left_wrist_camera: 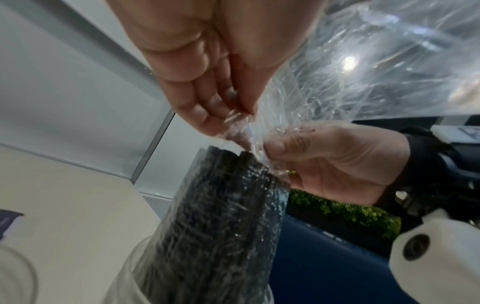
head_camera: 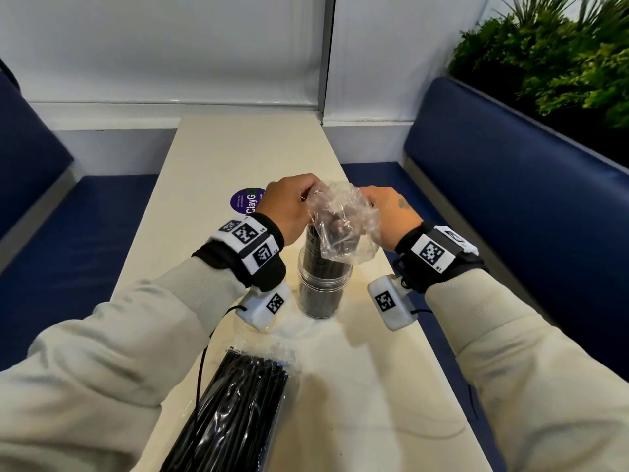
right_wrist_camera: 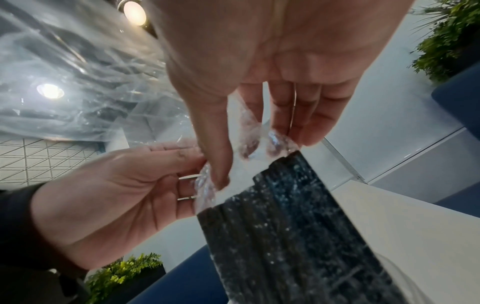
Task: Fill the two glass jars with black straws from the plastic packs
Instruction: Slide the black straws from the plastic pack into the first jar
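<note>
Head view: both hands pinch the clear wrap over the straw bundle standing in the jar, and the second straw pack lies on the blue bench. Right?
Not quite. The second straw pack lies on the table, near the person, as the head view shows. Both the left hand and right hand do pinch the clear wrap over the bundle in the jar.

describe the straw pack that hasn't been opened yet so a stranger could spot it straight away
Start at the long cream table between the blue benches. At its near edge, beside the left sleeve, the unopened pack lies flat, untouched. The other bundle of straws stands upright in a glass jar, with both hands pulling at its loose wrap.
</note>
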`<act>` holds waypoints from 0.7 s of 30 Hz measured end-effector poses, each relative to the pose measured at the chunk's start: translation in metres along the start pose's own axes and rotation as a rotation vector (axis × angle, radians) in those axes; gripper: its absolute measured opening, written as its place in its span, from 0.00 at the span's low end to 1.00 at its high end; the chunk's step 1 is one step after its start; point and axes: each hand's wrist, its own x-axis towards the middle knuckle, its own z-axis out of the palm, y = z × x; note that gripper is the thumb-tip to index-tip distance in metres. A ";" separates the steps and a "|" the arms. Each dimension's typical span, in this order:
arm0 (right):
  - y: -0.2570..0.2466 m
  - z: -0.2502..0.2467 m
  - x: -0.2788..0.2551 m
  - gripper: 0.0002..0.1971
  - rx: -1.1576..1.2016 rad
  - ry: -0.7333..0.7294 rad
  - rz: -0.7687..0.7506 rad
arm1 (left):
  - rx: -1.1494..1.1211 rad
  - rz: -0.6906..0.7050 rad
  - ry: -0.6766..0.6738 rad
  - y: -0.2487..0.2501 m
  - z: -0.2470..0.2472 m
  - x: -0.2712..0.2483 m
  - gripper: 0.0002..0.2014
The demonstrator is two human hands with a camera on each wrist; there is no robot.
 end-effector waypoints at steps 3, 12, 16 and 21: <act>0.000 0.001 0.005 0.03 -0.196 -0.052 -0.039 | -0.132 -0.047 0.004 0.000 0.001 -0.001 0.04; -0.008 -0.001 0.008 0.16 0.096 0.009 -0.030 | -0.185 0.010 -0.098 0.009 -0.008 0.001 0.21; -0.012 -0.004 0.009 0.26 0.362 0.085 -0.010 | -0.265 0.000 -0.025 0.013 -0.013 0.003 0.12; -0.006 0.001 0.001 0.06 0.161 0.006 -0.013 | -0.238 0.114 0.071 0.017 -0.023 0.005 0.13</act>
